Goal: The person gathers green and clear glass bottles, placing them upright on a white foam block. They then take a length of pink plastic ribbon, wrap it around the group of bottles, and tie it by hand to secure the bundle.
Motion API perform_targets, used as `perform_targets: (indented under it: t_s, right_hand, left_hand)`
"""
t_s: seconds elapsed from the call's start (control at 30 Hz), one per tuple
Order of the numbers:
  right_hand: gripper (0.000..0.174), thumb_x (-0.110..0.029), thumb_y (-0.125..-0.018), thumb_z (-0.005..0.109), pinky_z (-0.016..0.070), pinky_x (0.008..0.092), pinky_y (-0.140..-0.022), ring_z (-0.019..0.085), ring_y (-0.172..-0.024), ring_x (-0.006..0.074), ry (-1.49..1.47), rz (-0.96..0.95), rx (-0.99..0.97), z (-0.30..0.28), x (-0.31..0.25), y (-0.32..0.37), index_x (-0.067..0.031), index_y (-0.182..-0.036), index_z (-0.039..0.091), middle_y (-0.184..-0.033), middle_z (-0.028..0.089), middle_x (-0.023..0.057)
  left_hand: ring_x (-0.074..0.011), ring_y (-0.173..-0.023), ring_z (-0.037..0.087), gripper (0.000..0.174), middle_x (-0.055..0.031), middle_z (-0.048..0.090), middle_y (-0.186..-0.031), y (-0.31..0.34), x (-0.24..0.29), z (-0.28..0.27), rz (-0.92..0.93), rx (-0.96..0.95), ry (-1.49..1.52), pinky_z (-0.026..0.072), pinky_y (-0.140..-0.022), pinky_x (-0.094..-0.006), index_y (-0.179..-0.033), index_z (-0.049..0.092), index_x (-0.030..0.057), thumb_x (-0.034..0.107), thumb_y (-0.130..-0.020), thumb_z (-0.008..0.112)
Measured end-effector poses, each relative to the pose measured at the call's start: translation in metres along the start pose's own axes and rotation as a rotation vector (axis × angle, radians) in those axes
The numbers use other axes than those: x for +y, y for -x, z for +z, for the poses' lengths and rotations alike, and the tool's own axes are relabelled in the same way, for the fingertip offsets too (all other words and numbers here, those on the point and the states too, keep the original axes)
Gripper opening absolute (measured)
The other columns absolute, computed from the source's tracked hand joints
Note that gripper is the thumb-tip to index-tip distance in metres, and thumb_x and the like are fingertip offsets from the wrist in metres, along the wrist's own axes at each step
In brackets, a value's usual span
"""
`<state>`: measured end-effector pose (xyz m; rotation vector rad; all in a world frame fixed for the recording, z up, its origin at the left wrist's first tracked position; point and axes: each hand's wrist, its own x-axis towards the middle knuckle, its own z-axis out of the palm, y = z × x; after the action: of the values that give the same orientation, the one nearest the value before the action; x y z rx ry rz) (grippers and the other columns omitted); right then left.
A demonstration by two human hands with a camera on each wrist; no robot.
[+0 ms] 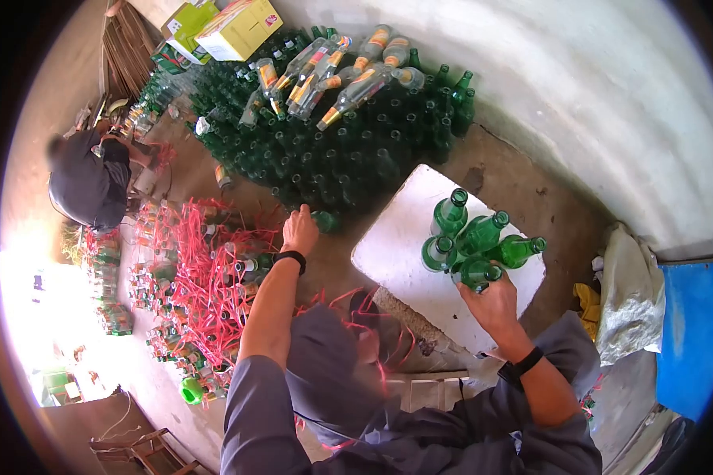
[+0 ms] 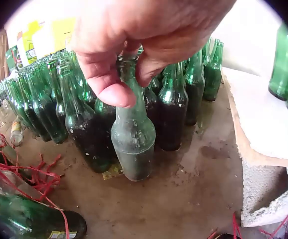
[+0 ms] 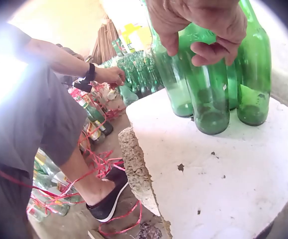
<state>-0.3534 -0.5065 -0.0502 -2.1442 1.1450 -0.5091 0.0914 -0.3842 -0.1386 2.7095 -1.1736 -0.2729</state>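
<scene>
My left hand (image 1: 299, 232) pinches the neck of a dusty green glass bottle (image 2: 133, 134) between thumb and fingers. That bottle is upright at the front edge of a mass of green bottles (image 2: 86, 132) on the floor. My right hand (image 1: 495, 305) has its fingers curled round the upper part of another green bottle (image 3: 209, 99). It stands among several upright green bottles (image 1: 483, 233) grouped closely on a white foam block (image 1: 396, 245). In the right wrist view, the hand hides this bottle's neck.
Clear bottles with orange labels (image 1: 356, 95) lie on top of the green ones. Red plastic strips (image 1: 206, 277) tangle over bottles at the left. Another person (image 1: 91, 178) crouches at the far left. A white sack (image 1: 630, 301) and blue panel (image 1: 693, 332) stand at the right.
</scene>
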Motion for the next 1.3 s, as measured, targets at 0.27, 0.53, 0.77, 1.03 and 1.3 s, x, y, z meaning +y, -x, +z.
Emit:
perform_targets:
  t_s: [0.27,0.53,0.77,1.03,1.3]
  right_hand:
    - [0.062,-0.027,-0.071,0.084,0.0564,0.048,-0.073,0.067,-0.085,0.0468,0.008,0.035,0.038,0.003,-0.001,-0.002,0.013,-0.109,0.057,-0.099,0.066,0.0323]
    - [0.057,-0.027,-0.07,0.085,0.0564,0.0478,-0.071,0.068,-0.081,0.0451,-0.01,0.047,0.086,0.01,0.001,-0.002,0.012,-0.101,0.058,-0.088,0.067,0.0314]
    - [0.056,-0.026,-0.07,0.085,0.0563,0.0486,-0.07,0.068,-0.081,0.0453,-0.032,-0.023,0.087,0.011,-0.005,-0.004,0.0126,-0.1,0.057,-0.087,0.066,0.0317]
    - [0.055,-0.026,-0.071,0.086,0.0559,0.0488,-0.073,0.067,-0.085,0.0464,-0.022,-0.03,0.11,0.014,-0.009,-0.004,0.0106,-0.099,0.056,-0.087,0.065,0.0312]
    - [0.067,-0.027,-0.073,0.084,0.0539,0.0495,-0.084,0.064,-0.096,0.0489,-0.032,0.079,0.028,0.006,-0.01,-0.003,0.0124,-0.115,0.051,-0.107,0.061,0.0353]
  left_hand:
    - [-0.0452,-0.09,0.069,0.028,-0.0267,0.07,-0.094,0.027,0.01,-0.063,-0.02,0.015,-0.181,0.0542,-0.08,-0.0532,-0.103,0.062,0.0,0.022,-0.086,0.063]
    - [-0.0444,-0.087,0.068,0.031,-0.0272,0.07,-0.089,0.059,0.024,-0.128,0.075,0.043,-0.139,0.0545,-0.08,-0.0515,-0.088,0.074,0.0004,0.026,-0.074,0.064]
    - [-0.0441,-0.086,0.068,0.029,-0.026,0.07,-0.085,0.09,0.064,-0.177,0.14,0.019,-0.107,0.0544,-0.08,-0.0509,-0.083,0.074,0.001,0.026,-0.071,0.064]
    - [-0.0411,-0.079,0.067,0.027,-0.023,0.068,-0.075,0.143,0.117,-0.215,0.39,0.028,-0.033,0.0534,-0.074,-0.0496,-0.08,0.072,0.0012,0.026,-0.07,0.067]
    - [-0.0371,-0.065,0.067,0.027,-0.0184,0.065,-0.064,0.186,0.173,-0.214,0.609,-0.044,0.145,0.0539,-0.065,-0.044,-0.078,0.069,0.001,0.027,-0.072,0.071]
